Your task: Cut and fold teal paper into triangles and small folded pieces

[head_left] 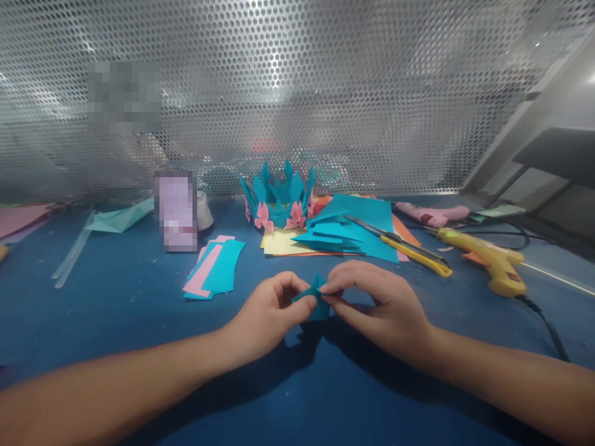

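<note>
Between my two hands is a small blue piece of folded paper [318, 310] with a pointed tip at its top. My left hand [274, 310] pinches its left side between thumb and fingers. From the other side my right hand [376, 303] is closed on its upper right edge, fingertips and thumb together. Both hands are just above the blue table, and the fingers cover part of the folds. Beyond them stands a blue paper crown [279, 192] with tall points and pink folded pieces around its base.
Right of the crown lie blue paper sheets [367, 214] with a yellow cutter knife [413, 254] on top. Farther right are a yellow glue gun [488, 257] and a pink glue gun [432, 214] with cables. Pink and blue strips [223, 269] and clear glue sticks [74, 251] lie left.
</note>
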The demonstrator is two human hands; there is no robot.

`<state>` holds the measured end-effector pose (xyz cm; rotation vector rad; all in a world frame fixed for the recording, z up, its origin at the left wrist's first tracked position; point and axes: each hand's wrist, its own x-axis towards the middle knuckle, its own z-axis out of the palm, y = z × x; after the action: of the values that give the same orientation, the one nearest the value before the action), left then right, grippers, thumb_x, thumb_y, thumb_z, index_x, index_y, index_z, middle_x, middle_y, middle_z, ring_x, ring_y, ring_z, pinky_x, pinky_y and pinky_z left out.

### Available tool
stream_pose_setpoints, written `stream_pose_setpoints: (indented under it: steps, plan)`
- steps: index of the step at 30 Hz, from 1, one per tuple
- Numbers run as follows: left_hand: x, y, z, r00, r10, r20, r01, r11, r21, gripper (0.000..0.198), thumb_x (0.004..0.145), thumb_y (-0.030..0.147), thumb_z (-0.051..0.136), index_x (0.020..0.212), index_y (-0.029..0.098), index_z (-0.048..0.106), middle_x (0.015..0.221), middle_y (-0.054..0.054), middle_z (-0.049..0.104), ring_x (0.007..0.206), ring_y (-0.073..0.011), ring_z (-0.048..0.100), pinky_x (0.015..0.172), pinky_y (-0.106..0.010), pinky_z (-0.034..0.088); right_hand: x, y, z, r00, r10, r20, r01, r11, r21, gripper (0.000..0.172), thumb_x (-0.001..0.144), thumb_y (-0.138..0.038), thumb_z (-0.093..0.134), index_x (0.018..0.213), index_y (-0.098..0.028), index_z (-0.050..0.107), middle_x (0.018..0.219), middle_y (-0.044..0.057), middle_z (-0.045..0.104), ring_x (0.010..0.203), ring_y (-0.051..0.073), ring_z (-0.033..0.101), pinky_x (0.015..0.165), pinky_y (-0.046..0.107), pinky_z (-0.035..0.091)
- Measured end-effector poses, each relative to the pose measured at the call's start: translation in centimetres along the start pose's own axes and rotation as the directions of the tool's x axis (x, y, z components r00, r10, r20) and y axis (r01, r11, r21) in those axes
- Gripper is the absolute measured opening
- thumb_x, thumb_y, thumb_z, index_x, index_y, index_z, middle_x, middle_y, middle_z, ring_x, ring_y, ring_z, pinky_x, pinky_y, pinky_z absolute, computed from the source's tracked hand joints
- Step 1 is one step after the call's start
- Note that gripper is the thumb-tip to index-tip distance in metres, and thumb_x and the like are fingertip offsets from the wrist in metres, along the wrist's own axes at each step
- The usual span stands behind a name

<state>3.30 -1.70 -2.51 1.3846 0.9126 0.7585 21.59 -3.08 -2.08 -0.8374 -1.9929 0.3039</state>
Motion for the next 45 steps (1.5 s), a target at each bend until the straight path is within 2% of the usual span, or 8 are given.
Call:
stream_pose_setpoints:
  steps: [6,9,13,18,26,32,37,45]
  plan:
    - [0.0,-0.1,-0.1,1.000,-0.018,-0.016,0.018,1.000,-0.025,0.023,0.071,0.033,0.067,0.075,0.017,0.050,0.069,0.004,0.051,0.063,-0.0100,0.050,0.061,-0.024,0.040,0.1,0.5,0.2,0.968,0.242,0.065,-0.243,0.970,0.005,0.005,0.076,-0.021,0.064,0.074,-0.020,0.060,0.066,0.000,0.064,0.059,0.013,0.059,0.056,0.023,0.049]
    - [0.0,-0.2,-0.1,0.999,-0.054,-0.008,0.053,0.996,-0.068,0.028,0.070,0.036,0.069,0.074,0.017,0.050,0.069,0.004,0.052,0.063,-0.0106,0.055,0.064,-0.026,0.044,0.1,0.6,0.3,0.959,0.272,0.075,-0.274,0.962,0.007,0.009,0.077,-0.022,0.063,0.070,-0.019,0.058,0.063,-0.001,0.062,0.057,0.012,0.057,0.054,0.022,0.047]
    - [0.2,-0.2,-0.2,0.996,-0.086,0.021,0.089,0.981,-0.175,0.037,0.064,0.042,0.075,0.070,0.015,0.049,0.066,0.004,0.054,0.063,-0.0100,0.057,0.067,-0.029,0.051,0.1,0.5,0.3,0.980,0.194,0.051,-0.194,0.981,-0.011,0.005,0.078,-0.017,0.060,0.074,-0.019,0.060,0.065,-0.001,0.062,0.058,0.012,0.057,0.055,0.022,0.047]
    - [0.3,-0.2,-0.2,0.991,-0.135,0.014,0.135,0.964,-0.229,0.039,0.061,0.041,0.078,0.075,0.015,0.052,0.065,0.004,0.058,0.060,-0.0094,0.058,0.064,-0.027,0.052,0.2,0.7,0.1,0.999,0.020,0.049,-0.018,0.999,-0.039,0.007,0.081,-0.016,0.058,0.076,-0.020,0.061,0.063,0.000,0.061,0.058,0.011,0.057,0.054,0.022,0.047]
    - [0.2,0.1,-0.1,0.982,-0.188,0.005,0.183,0.948,-0.260,0.041,0.060,0.040,0.079,0.078,0.015,0.051,0.061,0.006,0.059,0.054,-0.0078,0.059,0.062,-0.024,0.051,0.0,1.8,-0.3,0.962,-0.233,0.140,0.260,0.936,-0.235,0.012,0.086,-0.016,0.054,0.086,-0.020,0.066,0.075,0.005,0.068,0.069,0.015,0.062,0.060,0.026,0.051]
    - [0.3,0.2,-0.1,0.982,-0.189,0.013,0.185,0.944,-0.274,0.040,0.061,0.039,0.079,0.076,0.014,0.052,0.062,0.005,0.062,0.055,-0.0071,0.060,0.063,-0.023,0.051,0.0,1.6,-0.7,0.924,-0.298,0.240,0.363,0.881,-0.304,0.018,0.090,-0.017,0.047,0.089,-0.018,0.065,0.076,0.006,0.067,0.067,0.016,0.059,0.060,0.027,0.049]
    - [0.1,0.2,-0.3,0.982,-0.187,0.024,0.187,0.944,-0.272,0.035,0.065,0.037,0.077,0.077,0.014,0.053,0.066,0.004,0.064,0.057,-0.0071,0.061,0.064,-0.023,0.051,0.1,1.5,-0.7,0.915,-0.307,0.262,0.384,0.861,-0.334,0.026,0.091,-0.012,0.040,0.088,-0.017,0.065,0.075,0.006,0.067,0.065,0.016,0.059,0.058,0.026,0.049]
    - [0.2,0.1,-0.3,0.989,-0.148,0.003,0.144,0.952,-0.271,0.033,0.066,0.036,0.076,0.077,0.014,0.054,0.068,0.004,0.061,0.062,-0.0080,0.058,0.065,-0.024,0.052,0.1,1.6,-0.8,0.904,-0.332,0.269,0.415,0.834,-0.365,0.029,0.094,-0.015,0.035,0.092,-0.017,0.063,0.077,0.006,0.068,0.066,0.015,0.058,0.060,0.025,0.049]
